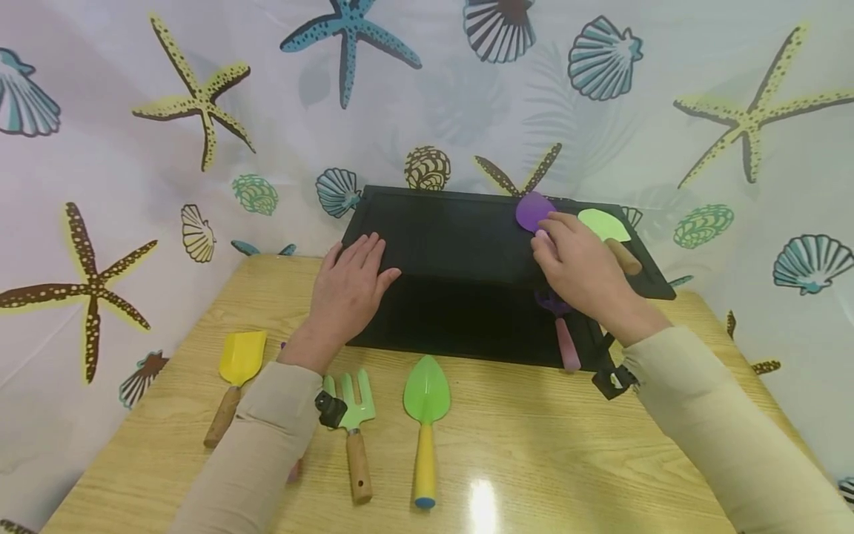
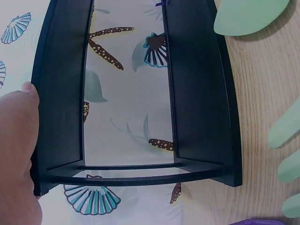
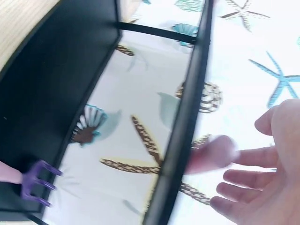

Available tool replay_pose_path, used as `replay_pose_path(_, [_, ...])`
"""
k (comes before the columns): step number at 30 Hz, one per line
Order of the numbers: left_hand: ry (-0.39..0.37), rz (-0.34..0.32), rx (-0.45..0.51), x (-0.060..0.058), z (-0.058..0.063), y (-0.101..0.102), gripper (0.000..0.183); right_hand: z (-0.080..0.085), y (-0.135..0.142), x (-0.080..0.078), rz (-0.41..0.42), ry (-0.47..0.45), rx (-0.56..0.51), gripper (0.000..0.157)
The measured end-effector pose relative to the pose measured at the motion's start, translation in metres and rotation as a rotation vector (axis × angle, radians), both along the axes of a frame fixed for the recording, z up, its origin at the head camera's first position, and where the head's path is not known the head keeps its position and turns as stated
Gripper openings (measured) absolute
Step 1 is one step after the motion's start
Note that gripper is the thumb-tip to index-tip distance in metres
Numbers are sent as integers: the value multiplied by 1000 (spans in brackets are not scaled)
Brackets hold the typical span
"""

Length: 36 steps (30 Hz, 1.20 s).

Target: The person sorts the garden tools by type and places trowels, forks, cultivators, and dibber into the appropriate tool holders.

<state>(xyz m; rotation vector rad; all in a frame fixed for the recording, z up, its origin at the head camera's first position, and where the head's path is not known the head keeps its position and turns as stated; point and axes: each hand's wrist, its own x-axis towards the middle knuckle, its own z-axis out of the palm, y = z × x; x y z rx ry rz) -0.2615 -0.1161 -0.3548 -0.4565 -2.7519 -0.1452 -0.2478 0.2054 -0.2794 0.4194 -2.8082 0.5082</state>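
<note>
A black two-tier shelf point(image 1: 454, 233) stands at the back of the wooden table. Flat on the left end of its upper tier rests my left hand point(image 1: 350, 285), fingers straight. My right hand point(image 1: 579, 259) is over the upper tier's right part, at the pink handle of a purple-bladed trowel point(image 1: 534, 213). In the right wrist view, the blurred handle point(image 3: 213, 153) pokes past the shelf edge, its end by my extended fingertips. A light-green trowel point(image 1: 603, 225) with a wooden handle lies right of that hand. On the lower tier lies a purple hand fork point(image 1: 567, 345) with a pink handle.
On the table's front lie a yellow shovel point(image 1: 242, 357), a green hand fork point(image 1: 357, 445) and a green trowel point(image 1: 427, 393) with a yellow handle. Another tool with a pink end point(image 1: 295, 471) is mostly hidden under my left forearm. A patterned cloth point(image 1: 427, 96) hangs behind the shelf.
</note>
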Motion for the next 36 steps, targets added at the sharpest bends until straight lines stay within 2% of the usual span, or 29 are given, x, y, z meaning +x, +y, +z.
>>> replay_pose_path(7, [2, 2, 3, 0, 0, 1, 64, 23, 21, 13, 3, 39, 5, 52])
replay_pose_path(15, [9, 2, -3, 0, -1, 1, 64, 31, 64, 15, -48, 60, -44, 52])
replay_pose_path(24, [-13, 12, -12, 0, 0, 1, 65, 17, 118, 14, -131, 56, -9, 51])
replay_pose_path(30, [-19, 19, -21, 0, 1, 2, 65, 0, 140, 12, -143, -59, 53, 57])
replay_pose_path(36, [-20, 14, -16, 0, 1, 1, 66, -18, 148, 10, -84, -211, 119, 70])
